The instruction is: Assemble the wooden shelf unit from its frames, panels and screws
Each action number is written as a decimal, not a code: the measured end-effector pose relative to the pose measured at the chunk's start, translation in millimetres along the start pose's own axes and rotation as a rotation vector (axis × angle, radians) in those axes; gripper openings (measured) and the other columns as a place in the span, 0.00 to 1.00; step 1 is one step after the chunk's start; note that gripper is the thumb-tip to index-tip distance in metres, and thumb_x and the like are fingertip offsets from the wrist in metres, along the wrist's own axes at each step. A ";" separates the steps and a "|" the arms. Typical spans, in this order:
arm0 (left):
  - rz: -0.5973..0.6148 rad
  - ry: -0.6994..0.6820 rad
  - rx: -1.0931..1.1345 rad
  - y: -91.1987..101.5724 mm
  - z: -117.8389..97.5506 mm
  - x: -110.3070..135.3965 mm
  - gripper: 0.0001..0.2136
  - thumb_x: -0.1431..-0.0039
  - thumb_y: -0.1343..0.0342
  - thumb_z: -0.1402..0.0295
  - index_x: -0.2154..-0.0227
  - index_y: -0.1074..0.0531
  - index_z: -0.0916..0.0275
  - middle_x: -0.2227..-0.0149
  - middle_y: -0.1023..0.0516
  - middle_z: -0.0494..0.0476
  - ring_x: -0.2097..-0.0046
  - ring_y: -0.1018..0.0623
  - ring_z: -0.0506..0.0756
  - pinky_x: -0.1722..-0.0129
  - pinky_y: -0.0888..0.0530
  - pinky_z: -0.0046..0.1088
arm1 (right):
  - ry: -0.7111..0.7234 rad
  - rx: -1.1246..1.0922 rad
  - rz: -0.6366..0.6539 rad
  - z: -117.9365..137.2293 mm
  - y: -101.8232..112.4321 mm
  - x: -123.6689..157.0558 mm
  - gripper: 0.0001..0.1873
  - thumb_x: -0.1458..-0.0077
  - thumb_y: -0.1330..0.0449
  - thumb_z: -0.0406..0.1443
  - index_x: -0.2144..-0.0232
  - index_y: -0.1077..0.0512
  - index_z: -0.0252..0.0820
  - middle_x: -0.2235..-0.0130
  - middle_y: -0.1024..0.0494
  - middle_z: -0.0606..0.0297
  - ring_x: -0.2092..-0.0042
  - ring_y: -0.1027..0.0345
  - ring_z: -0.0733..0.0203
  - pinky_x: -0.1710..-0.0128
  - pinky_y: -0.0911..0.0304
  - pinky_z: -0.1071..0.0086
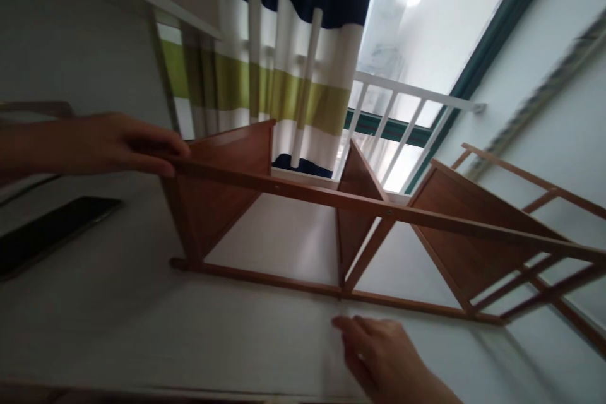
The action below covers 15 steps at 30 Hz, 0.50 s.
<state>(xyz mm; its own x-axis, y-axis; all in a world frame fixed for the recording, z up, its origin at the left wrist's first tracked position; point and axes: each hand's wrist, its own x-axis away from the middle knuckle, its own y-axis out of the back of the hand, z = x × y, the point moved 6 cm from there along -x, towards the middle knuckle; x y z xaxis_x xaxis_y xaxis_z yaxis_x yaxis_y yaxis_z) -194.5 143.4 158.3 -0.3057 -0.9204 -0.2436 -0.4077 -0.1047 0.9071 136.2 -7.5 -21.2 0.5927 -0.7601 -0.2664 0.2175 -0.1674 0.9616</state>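
A brown wooden shelf rack [360,202] with three slanted boards lies on its side across a white surface [142,315]. My left hand [108,142] comes in from the left, its fingers closed round the end of the rack's upper rail. My right hand [383,353] is at the bottom, fingers loosely stretched out, just below the rack's lower rail and not touching it. It holds nothing.
A dark flat slab [47,233] lies on the white surface at the left. Behind the rack hang striped curtains [284,76] in navy, white and green. A white railing [402,113] and a bright window are at the right.
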 end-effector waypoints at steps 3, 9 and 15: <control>0.111 -0.007 0.012 1.4 -2.4 4.1 0.23 0.57 0.45 0.54 0.65 0.31 0.71 0.71 0.29 0.47 0.67 0.34 0.47 0.67 0.40 0.18 | 0.327 0.076 0.110 80.4 -26.4 -62.5 0.22 0.49 0.46 0.37 0.50 0.42 0.42 0.74 0.28 0.67 0.77 0.34 0.58 0.82 0.43 0.69; 0.141 -0.114 0.085 -1.3 -11.8 4.9 0.17 0.54 0.45 0.57 0.68 0.31 0.67 0.72 0.32 0.49 0.70 0.35 0.48 0.70 0.40 0.20 | 0.446 0.149 0.105 153.9 -60.6 -163.7 0.22 0.40 0.53 0.40 0.45 0.47 0.40 0.73 0.27 0.61 0.75 0.32 0.58 0.80 0.40 0.69; 0.136 -0.152 0.100 -1.8 -6.6 5.9 0.17 0.55 0.45 0.54 0.68 0.30 0.64 0.75 0.34 0.49 0.72 0.36 0.48 0.74 0.42 0.20 | 0.392 0.204 0.143 145.3 -75.0 -196.2 0.28 0.39 0.59 0.48 0.48 0.41 0.33 0.73 0.26 0.55 0.74 0.31 0.58 0.77 0.38 0.67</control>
<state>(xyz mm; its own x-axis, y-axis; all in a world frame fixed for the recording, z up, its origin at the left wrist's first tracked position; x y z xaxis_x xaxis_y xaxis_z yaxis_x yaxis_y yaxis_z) -189.9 135.7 157.6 -0.4868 -0.8554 -0.1769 -0.4348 0.0617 0.8984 -109.1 62.9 -31.4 0.8627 -0.4963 -0.0971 -0.0215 -0.2278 0.9735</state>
